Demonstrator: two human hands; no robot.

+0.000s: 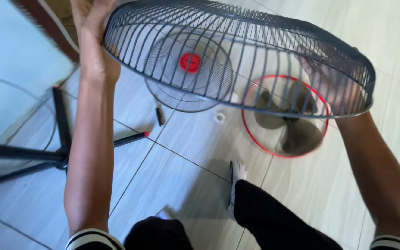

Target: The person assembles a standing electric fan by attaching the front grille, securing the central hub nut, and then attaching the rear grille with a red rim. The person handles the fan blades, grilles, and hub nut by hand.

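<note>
A dark wire fan guard (237, 51) was held above the tiled floor (186, 176), gripped at opposite rims: the left hand (91, 28) was closed on the far-left rim, the right hand (329, 83) curled inside. A second guard with a red hub (188, 74) and a red ring with fan blades (285, 118) lay on the floor below.

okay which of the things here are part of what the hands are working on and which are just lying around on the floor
In hand:
left hand and right hand, both gripping the dark fan grille

Lying on the floor:
second grille with red hub
red ring
fan blade
small white cap
screwdriver
black stand
</note>
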